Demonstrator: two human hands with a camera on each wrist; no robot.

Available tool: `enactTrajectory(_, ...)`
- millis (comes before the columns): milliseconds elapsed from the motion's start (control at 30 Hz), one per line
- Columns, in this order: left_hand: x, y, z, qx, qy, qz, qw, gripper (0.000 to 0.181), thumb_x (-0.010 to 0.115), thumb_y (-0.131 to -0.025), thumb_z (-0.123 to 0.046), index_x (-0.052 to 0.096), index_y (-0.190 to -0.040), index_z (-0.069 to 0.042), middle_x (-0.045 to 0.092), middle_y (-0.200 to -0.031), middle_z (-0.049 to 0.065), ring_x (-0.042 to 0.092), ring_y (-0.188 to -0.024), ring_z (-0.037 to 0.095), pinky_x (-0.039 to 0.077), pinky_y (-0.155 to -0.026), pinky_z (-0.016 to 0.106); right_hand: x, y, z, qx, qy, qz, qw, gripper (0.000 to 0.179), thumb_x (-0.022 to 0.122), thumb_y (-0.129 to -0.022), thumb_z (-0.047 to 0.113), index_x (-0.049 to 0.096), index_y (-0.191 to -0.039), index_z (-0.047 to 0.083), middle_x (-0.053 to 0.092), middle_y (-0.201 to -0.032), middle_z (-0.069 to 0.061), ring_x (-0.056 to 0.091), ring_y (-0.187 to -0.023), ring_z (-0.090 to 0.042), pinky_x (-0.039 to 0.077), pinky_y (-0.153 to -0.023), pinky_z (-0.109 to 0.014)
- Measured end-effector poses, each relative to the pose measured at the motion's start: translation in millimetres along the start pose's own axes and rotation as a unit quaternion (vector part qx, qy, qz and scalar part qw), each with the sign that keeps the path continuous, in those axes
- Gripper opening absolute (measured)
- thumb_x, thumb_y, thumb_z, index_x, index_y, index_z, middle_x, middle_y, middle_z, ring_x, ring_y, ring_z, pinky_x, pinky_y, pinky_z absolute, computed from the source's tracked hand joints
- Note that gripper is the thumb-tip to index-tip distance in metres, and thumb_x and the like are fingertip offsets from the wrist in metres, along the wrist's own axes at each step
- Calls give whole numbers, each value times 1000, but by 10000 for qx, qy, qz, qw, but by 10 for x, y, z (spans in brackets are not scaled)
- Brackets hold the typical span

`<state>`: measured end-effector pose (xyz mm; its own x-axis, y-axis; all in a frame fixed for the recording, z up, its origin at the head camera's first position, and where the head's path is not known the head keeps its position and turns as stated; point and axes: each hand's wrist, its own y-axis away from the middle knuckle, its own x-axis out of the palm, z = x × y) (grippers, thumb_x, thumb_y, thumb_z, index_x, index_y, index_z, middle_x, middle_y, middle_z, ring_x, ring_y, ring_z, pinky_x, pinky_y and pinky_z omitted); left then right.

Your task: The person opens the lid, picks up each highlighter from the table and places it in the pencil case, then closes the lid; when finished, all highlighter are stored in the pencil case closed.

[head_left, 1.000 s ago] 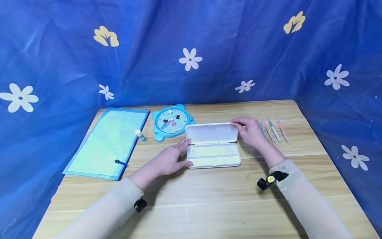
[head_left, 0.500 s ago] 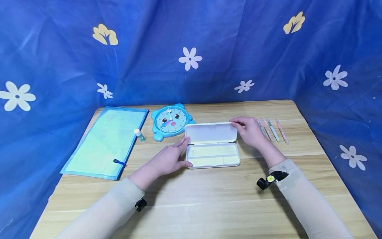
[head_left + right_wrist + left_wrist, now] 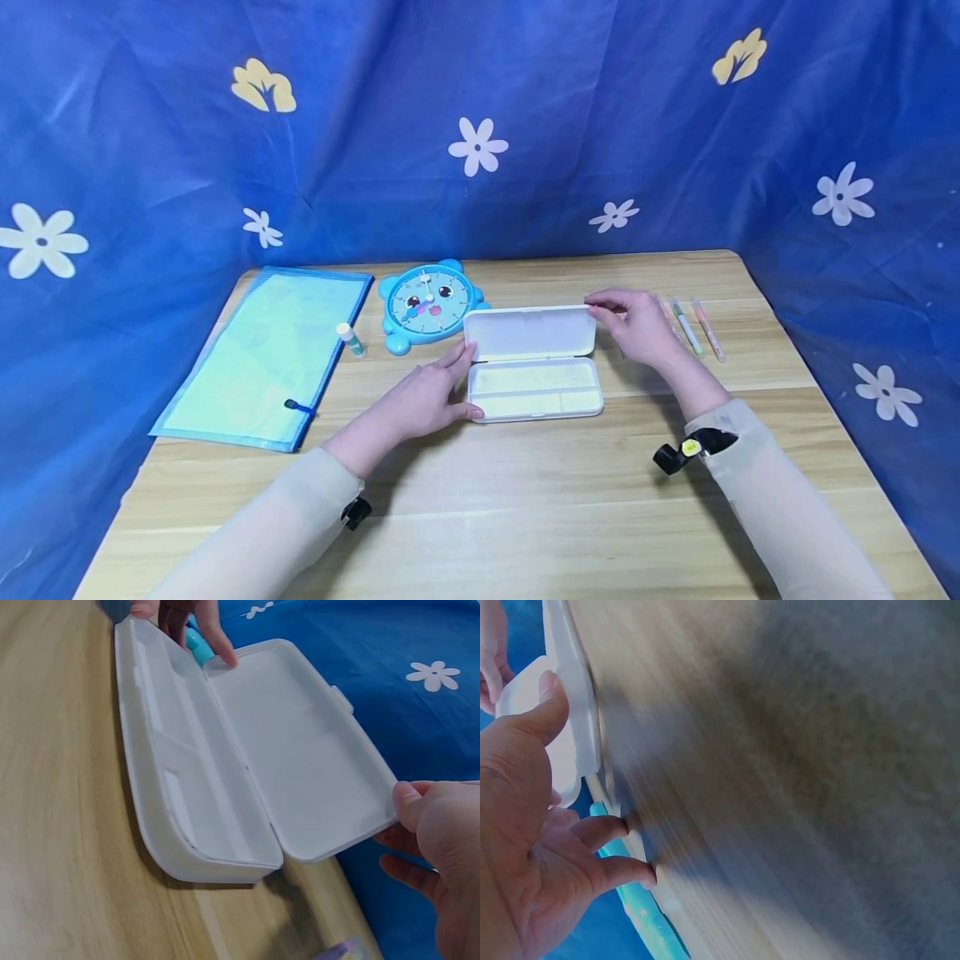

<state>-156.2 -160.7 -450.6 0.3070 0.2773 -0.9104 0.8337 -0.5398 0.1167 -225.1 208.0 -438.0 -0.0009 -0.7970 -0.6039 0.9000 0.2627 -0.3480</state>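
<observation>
A white pencil case (image 3: 536,387) lies with its lid (image 3: 531,333) raised, showing divided compartments inside with no pens. My left hand (image 3: 431,400) holds its left end, thumb at the front corner and index finger by the lid; the other fingers reach down beside it in the left wrist view. At the lid's upper right corner is my right hand (image 3: 637,329). Its thumb (image 3: 407,796) lies on the lid's edge and fingers go behind it in the right wrist view. Several pastel pens (image 3: 708,331) lie right of that hand, partly hidden by it.
Behind the case to the left lies a blue toy clock (image 3: 431,302) with a cartoon face. A glue stick (image 3: 351,340) stands near a light blue zip folder (image 3: 251,358) on the left. A blue flowered cloth (image 3: 480,75) surrounds the wooden table (image 3: 510,517).
My right hand has slid a little to the right along the lid's corner and now covers more of the pens. The left hand and the pencil case stay put.
</observation>
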Motion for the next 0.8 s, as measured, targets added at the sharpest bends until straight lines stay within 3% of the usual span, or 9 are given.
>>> enactTrajectory(200,-22,1,0,14,30,9,10000,112,79,-90,-58,19,-168,-6,18,-172,20,41,-147,43,39,-119,48,-130,48,0,199,-69,-162,9996,17,74,-100,7,80,-116,4,79,-107,-9,74,-100,-30,59,-90,-49)
enactTrajectory(433,-27,-10,29,-51,117,3,9999,111,81,-88,-58,21,-168,-9,19,-172,16,40,-148,39,40,-119,49,-217,118,-47,284,-261,-326,9987,17,76,-97,1,80,-114,0,80,-98,-12,75,-92,-30,54,-83,-16)
enactTrajectory(800,-34,-21,30,-71,125,48,9999,111,81,-88,-57,21,-168,-9,16,-172,14,44,-146,39,40,-118,48,-199,240,-133,730,-108,-556,9957,20,79,-94,-1,78,-113,-7,79,-99,-18,75,-87,-30,53,-73,-11)
